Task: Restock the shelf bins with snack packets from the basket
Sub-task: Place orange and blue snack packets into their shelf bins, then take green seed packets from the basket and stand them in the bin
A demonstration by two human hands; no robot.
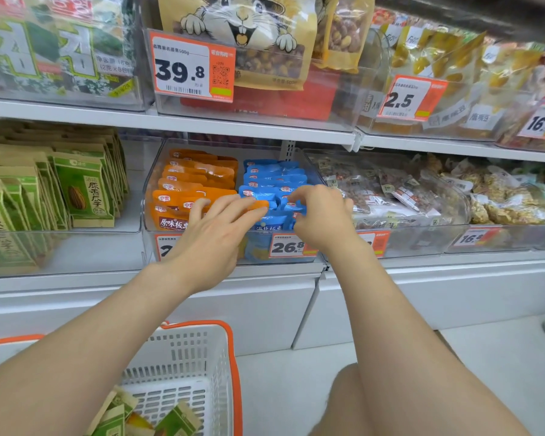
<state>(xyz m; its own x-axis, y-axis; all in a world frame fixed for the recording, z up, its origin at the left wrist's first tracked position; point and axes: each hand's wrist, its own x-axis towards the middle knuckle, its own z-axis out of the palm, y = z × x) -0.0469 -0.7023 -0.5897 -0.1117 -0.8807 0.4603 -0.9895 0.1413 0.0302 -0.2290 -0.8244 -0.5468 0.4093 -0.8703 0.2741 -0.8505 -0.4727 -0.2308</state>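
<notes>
Head view. Both hands are up at the middle clear shelf bin [309, 158], which holds two rows of small packets standing on edge: orange packets [195, 180] on the left, blue packets [271, 180] on the right.

Left hand [214, 234]: fingers spread and fairly straight, lying across the front of the orange row, fingertips reaching over to where the two rows meet. An orange packet end shows just past the fingertips at the blue side; whether the hand pinches it or only presses on it I cannot tell. Likely purpose: holding the orange row back so it does not topple into the blue.

Right hand [321, 215]: fingers curled down onto the top edges of the front blue packets, pinching or tucking one into the row. Judged as seating a packet upright so the label faces front.

Price tag [288, 247] reading 26.8 clipped on the bin front below the blue row.

Basket [183, 357], white with orange rim, sits low in front of the shelf, between the forearms. Green packets [173, 420] remain in its bottom corner; these match the green sunflower-seed bags [82, 190] in the bin to the left, so restocking is judged unfinished.

Bins of mixed nut packs [390, 190] to the right.
</notes>
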